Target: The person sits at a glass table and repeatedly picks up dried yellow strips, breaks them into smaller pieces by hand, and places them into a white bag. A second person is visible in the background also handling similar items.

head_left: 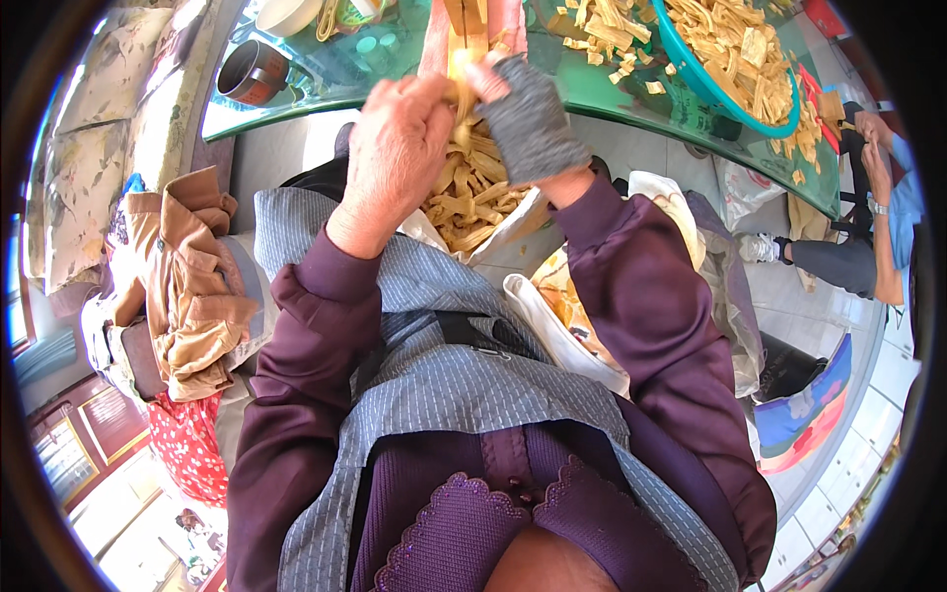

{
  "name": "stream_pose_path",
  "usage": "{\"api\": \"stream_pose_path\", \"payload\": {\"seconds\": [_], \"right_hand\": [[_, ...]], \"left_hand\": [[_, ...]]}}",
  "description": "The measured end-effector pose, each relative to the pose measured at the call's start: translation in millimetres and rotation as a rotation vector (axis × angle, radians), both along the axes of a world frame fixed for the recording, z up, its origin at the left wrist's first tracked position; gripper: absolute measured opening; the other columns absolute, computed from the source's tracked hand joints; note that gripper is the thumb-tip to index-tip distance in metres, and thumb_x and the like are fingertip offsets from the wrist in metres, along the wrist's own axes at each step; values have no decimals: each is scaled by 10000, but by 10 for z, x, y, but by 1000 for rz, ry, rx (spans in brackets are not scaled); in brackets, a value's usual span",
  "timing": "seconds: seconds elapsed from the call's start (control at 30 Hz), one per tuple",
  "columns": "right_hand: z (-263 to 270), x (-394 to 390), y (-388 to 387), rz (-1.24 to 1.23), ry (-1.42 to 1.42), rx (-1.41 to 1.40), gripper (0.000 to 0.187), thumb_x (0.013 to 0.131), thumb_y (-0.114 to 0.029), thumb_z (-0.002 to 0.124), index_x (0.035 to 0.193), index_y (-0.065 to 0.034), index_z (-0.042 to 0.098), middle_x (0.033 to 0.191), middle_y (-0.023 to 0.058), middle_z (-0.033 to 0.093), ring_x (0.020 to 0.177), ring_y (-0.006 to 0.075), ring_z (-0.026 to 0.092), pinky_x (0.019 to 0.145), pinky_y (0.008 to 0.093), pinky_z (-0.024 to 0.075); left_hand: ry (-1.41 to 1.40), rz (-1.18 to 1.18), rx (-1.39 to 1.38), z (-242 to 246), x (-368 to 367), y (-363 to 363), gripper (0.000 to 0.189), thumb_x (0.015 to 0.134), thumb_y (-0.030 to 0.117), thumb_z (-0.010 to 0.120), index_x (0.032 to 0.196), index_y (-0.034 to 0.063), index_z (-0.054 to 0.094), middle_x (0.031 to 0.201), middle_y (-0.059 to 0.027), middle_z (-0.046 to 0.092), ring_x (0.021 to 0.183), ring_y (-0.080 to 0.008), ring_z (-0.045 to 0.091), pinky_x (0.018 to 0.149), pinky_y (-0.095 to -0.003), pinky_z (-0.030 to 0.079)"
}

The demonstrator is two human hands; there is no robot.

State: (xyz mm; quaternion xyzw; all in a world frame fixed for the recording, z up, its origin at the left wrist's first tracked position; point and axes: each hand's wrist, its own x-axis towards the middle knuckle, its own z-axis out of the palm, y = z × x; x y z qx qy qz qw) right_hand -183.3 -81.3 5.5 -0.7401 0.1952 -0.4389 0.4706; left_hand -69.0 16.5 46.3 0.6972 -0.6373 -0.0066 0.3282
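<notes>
My left hand (405, 140) is bare, its fingers closed on a pale yellow strip (464, 100) at the edge of the glass table (325, 100). Close by on the right, my right hand (521, 122), in a grey fingerless glove, is blurred; its thumb and fingers are at the strip's upper part, and its exact grip is unclear. Just beyond the fingers, a wooden block (466, 22) with a dark slot or blade stands on a pink cloth (436, 44). Below my hands, a white bag (510, 233) holds many dried yellow strips (473, 200).
At the table's right is a teal basket (795, 118) of yellow pieces, with loose pieces (610, 33) beside it. A metal mug (253, 72) and a white bowl (287, 15) are at the left. Another person's hands (877, 159) show at far right. Brown clothing (185, 288) lies left.
</notes>
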Motion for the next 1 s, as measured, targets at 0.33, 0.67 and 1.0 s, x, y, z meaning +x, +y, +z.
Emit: {"api": "stream_pose_path", "payload": {"seconds": [0.33,0.67,1.0], "right_hand": [[-80,16,-76,0,-149,-594,319,894,-219,552,1172,-63,545,724,95,554,658,205,565,576,328,461],[208,-151,-118,168,67,-195,167,874,-230,607,954,-92,658,804,63,621,716,221,595,656,307,482],[235,-61,-111,230,46,471,150,865,-200,630,848,-96,524,571,-37,506,473,27,428,426,174,314]], "left_hand": [[-34,-73,-234,-67,97,-142,155,828,8,520,979,20,556,862,-144,472,830,-314,496,730,-372,418],[717,-170,-11,-84,207,-143,166,899,37,485,1055,5,534,997,-47,566,883,-109,556,791,-254,456],[881,-81,-103,-123,1,-51,112,927,84,534,982,-1,581,786,-2,596,736,-70,552,692,-201,444]]}}
